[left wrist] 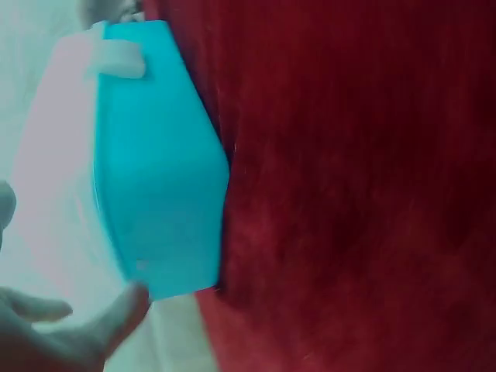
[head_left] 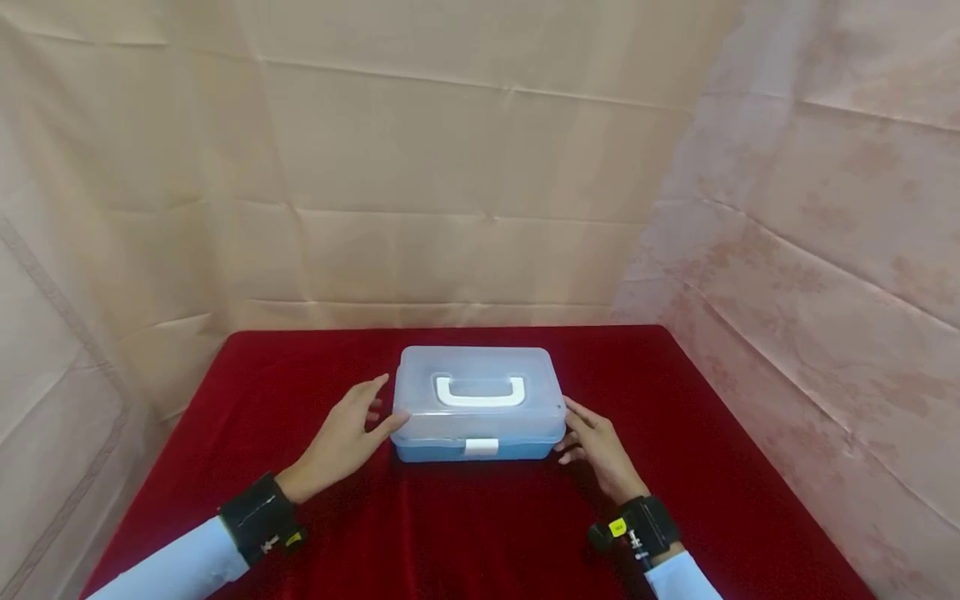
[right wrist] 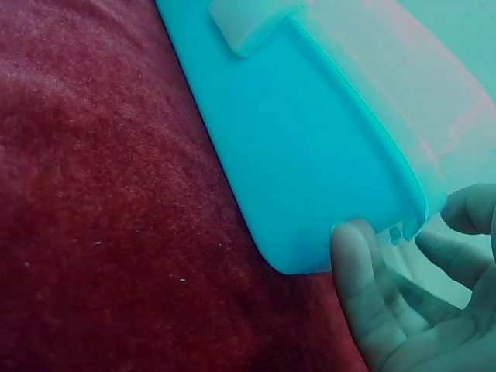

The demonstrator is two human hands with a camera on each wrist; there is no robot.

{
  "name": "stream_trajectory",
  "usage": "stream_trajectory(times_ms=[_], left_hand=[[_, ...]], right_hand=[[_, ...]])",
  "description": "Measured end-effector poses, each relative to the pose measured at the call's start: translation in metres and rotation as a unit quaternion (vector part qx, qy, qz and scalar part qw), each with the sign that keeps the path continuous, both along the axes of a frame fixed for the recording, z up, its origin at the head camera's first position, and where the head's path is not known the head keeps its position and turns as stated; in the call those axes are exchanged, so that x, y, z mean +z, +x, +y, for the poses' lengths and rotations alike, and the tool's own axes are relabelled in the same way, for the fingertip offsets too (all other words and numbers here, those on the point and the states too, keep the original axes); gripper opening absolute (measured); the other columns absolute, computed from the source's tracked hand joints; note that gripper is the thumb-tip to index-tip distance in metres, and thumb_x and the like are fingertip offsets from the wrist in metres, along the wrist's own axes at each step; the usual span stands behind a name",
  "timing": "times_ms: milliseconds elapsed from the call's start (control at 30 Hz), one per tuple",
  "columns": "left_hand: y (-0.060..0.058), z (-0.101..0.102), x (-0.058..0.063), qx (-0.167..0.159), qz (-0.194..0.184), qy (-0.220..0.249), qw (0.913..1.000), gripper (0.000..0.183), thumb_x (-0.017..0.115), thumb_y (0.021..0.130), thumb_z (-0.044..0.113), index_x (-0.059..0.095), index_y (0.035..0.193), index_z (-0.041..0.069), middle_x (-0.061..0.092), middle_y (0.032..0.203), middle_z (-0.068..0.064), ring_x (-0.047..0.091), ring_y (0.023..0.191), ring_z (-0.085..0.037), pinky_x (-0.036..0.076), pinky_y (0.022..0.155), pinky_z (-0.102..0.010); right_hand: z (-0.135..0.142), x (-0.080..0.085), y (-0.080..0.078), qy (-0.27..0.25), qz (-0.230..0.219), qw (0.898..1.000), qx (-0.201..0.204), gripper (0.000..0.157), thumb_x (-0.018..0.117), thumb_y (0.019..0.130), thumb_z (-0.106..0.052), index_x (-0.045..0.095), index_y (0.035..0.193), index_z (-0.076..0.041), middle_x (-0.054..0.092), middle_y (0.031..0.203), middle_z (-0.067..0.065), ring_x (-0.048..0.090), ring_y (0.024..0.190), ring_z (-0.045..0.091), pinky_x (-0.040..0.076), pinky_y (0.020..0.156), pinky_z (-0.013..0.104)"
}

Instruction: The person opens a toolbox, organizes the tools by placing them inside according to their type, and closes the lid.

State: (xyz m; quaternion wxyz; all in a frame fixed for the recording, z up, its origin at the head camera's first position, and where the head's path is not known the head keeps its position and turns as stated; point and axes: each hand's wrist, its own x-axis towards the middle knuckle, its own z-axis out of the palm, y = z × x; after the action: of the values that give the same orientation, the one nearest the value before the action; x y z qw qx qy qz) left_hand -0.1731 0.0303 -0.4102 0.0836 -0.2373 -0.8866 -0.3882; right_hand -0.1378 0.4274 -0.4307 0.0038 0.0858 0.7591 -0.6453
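A plastic storage box with a clear lid, blue base, white carry handle and white front latch sits on the red cloth. Its lid is down. My left hand is at the box's left side, fingers spread, thumb tip by the front left corner; in the left wrist view the thumb overlaps the end of the blue base. At the right end is my right hand, fingers loosely bent beside the side wall. The right wrist view shows its fingertips right at the box's corner.
A table under red velvet cloth carries the box near its back edge. Beige curtain hangs behind, and pale patterned fabric hangs along the right. Both wrists wear black camera straps.
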Motion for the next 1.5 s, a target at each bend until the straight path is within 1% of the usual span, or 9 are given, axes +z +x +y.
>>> stream_trajectory(times_ms=[100,233,333,467,600,700,833,1033,1500], left_hand=[[-0.002,0.000,-0.004,-0.024,-0.110,0.040,0.9929,0.084,0.055,0.090,0.061,0.031,0.155,0.014,0.050,0.141,-0.013,0.061,0.113,-0.025,0.051,0.085,-0.036],[-0.005,-0.001,-0.010,-0.047,-0.191,0.078,0.9774,0.080,0.051,0.092,0.063,0.026,0.157,0.024,0.046,0.146,-0.005,0.060,0.116,-0.021,0.048,0.090,-0.037],[-0.008,-0.003,-0.014,-0.072,-0.252,0.122,0.9573,0.079,0.051,0.093,0.060,0.020,0.158,0.027,0.033,0.155,-0.002,0.053,0.125,-0.021,0.046,0.093,-0.036],[-0.012,-0.006,-0.016,-0.081,-0.317,0.181,0.9275,0.088,0.051,0.095,0.057,0.011,0.160,0.015,0.019,0.160,-0.008,0.046,0.132,-0.027,0.043,0.096,-0.037],[-0.015,-0.003,-0.015,-0.070,-0.338,0.215,0.9136,0.085,0.053,0.094,0.057,0.030,0.153,0.000,0.036,0.153,-0.014,0.048,0.129,-0.030,0.043,0.095,-0.038],[-0.014,0.003,-0.016,-0.060,-0.325,0.206,0.9213,0.078,0.054,0.092,0.060,0.048,0.145,0.004,0.053,0.139,-0.009,0.053,0.125,-0.026,0.045,0.094,-0.038],[-0.010,0.014,-0.016,-0.051,-0.296,0.170,0.9385,0.076,0.055,0.089,0.064,0.054,0.141,0.009,0.058,0.133,-0.005,0.058,0.119,-0.022,0.048,0.091,-0.037],[-0.008,0.024,-0.005,-0.048,-0.281,0.166,0.9441,0.074,0.058,0.087,0.064,0.059,0.136,0.009,0.060,0.130,-0.003,0.061,0.115,-0.019,0.050,0.087,-0.034],[-0.039,0.069,0.006,-0.075,-0.238,0.102,0.9631,0.070,0.054,0.085,0.071,0.065,0.130,0.019,0.067,0.114,0.005,0.063,0.100,-0.015,0.052,0.083,-0.031]], right_hand=[[0.002,0.001,0.000,0.002,0.001,1.000,-0.003,0.054,0.056,0.095,-0.050,0.052,0.143,-0.025,0.063,0.104,0.019,0.065,0.075,0.032,0.055,0.063,0.041],[0.001,0.001,0.000,0.009,-0.004,1.000,0.012,0.059,0.049,0.093,-0.063,0.055,0.139,-0.026,0.064,0.105,0.017,0.066,0.073,0.036,0.054,0.061,0.044],[-0.002,0.002,0.000,0.012,-0.006,0.999,0.032,0.059,0.044,0.093,-0.067,0.057,0.135,-0.028,0.065,0.106,0.016,0.066,0.075,0.038,0.054,0.060,0.047],[-0.008,0.006,0.001,0.004,-0.006,0.998,0.062,0.055,0.043,0.094,-0.066,0.054,0.137,-0.033,0.064,0.111,0.014,0.067,0.075,0.039,0.053,0.058,0.048],[-0.013,0.014,0.002,-0.011,-0.017,0.996,0.090,0.058,0.047,0.094,-0.063,0.047,0.144,-0.034,0.062,0.116,0.017,0.068,0.076,0.039,0.053,0.059,0.049],[-0.013,0.018,0.006,-0.018,-0.019,0.996,0.084,0.061,0.051,0.093,-0.062,0.045,0.146,-0.033,0.061,0.116,0.019,0.068,0.075,0.039,0.054,0.061,0.048],[-0.006,0.019,0.014,-0.016,-0.017,0.998,0.060,0.063,0.053,0.092,-0.062,0.046,0.144,-0.028,0.061,0.115,0.019,0.068,0.072,0.039,0.054,0.062,0.047],[0.003,0.024,0.012,-0.006,-0.016,0.998,0.058,0.068,0.051,0.092,-0.063,0.044,0.147,-0.024,0.059,0.120,0.018,0.068,0.074,0.041,0.054,0.063,0.047],[0.044,0.033,-0.001,-0.053,-0.045,0.997,0.014,0.073,0.053,0.090,-0.063,0.041,0.145,-0.016,0.049,0.126,0.020,0.066,0.066,0.026,0.054,0.071,0.048]])
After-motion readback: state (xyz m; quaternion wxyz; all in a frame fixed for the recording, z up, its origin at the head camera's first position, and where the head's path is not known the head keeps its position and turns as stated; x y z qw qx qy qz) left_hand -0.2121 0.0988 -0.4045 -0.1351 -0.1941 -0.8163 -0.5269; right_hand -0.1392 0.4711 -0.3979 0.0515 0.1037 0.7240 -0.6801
